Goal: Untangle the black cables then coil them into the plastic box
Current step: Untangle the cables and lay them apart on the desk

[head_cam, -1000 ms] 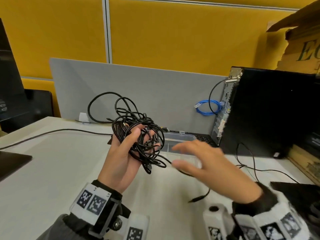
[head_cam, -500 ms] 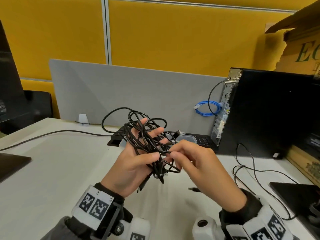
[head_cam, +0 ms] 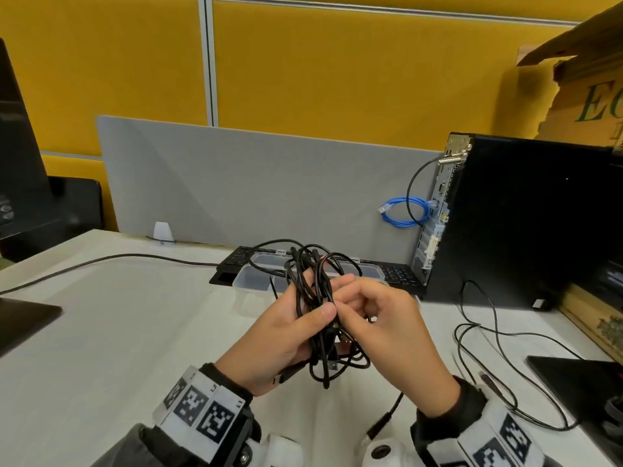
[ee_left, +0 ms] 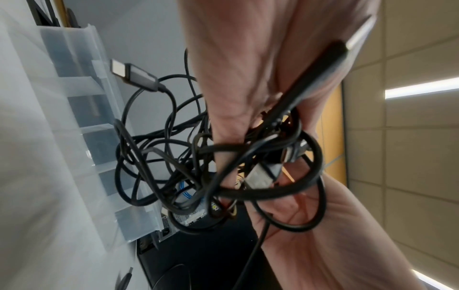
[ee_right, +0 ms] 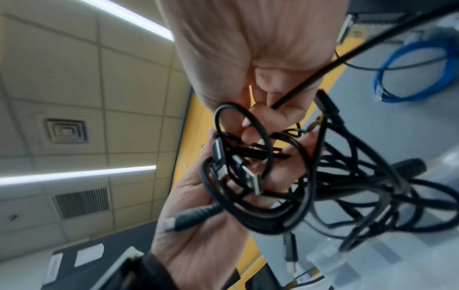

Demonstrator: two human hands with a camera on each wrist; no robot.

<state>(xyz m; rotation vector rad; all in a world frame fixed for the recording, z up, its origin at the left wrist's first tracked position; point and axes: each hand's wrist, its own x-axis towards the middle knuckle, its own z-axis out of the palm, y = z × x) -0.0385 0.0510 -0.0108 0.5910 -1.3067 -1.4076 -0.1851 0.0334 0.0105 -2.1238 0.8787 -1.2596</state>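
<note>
I've got the whole knot of black cables (head_cam: 315, 311) up off the desk (head_cam: 101, 332), bunched in my left hand (head_cam: 279, 335), fingers and thumb wrapped round the middle of the clump, loops standing up above my fingers and more hanging below the palm. My right hand (head_cam: 387, 332) is closed in right against it, fingertips pinching a strand at the near side of the bundle (which cable it belongs to, I honestly can't say). The plastic box (head_cam: 256, 281) sits on the desk just beyond my hands, lid off, divided into compartments, nothing coiled in it yet. What could go wrong here: if I tug this strand while the left hand squeezes this hard, I reckon the loops will cinch down into a real knot instead of sliding free. A metal plug (ee_left: 258, 179) sits buried in the middle of the tangle and could snag on a loop as it's drawn through. And a loose tail (head_cam: 384, 419) hangs down towards the desk on the near right, so a sharp pull may whip it about or drag it under my wrist. Counting up: one tangle, one box, two hands on the job; I can make out at least three plugs across the wrist views, so probably two cables or more, but the exact number is hidden in the knot.
</note>
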